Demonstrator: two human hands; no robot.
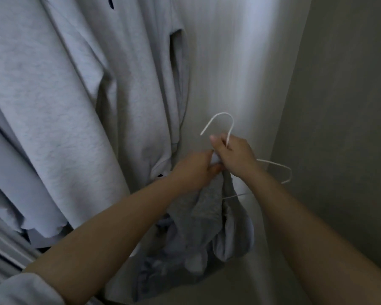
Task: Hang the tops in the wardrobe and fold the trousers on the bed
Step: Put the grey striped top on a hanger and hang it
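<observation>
**Both hands on hanger and grey top at the wardrobe**

Nearest, lower left of the frame: a light grey sleeve cuff [20, 289] on the left forearm. Both bare forearms reach up toward frame centre.

Below centre, a grey top [207, 219] hangs bunched and crumpled under the hands, its lower folds dropping toward the bottom centre. Blue-grey inner fabric shows in the folds.

Left hand [196, 170], just left of centre: fingers curled, pinching the top's fabric at its upper edge, touching the right hand.

Right hand [233, 155], centre: fingers curled round the neck of a white wire hanger [227, 122]; thumb points up. Hook stands above the hand, open end to the left. One hanger shoulder sticks out bare to the right of the wrist; a short stretch of the bottom wire shows across the top's fabric. Other shoulder hidden, cannot tell if it is inside the top.

Farther, left half of the frame: light grey garments [64, 95] hanging in the wardrobe, hems ragged at lower left. Behind centre, a pale wardrobe panel [240, 62]. Right edge: a darker grey-beige wall [350, 106].
</observation>
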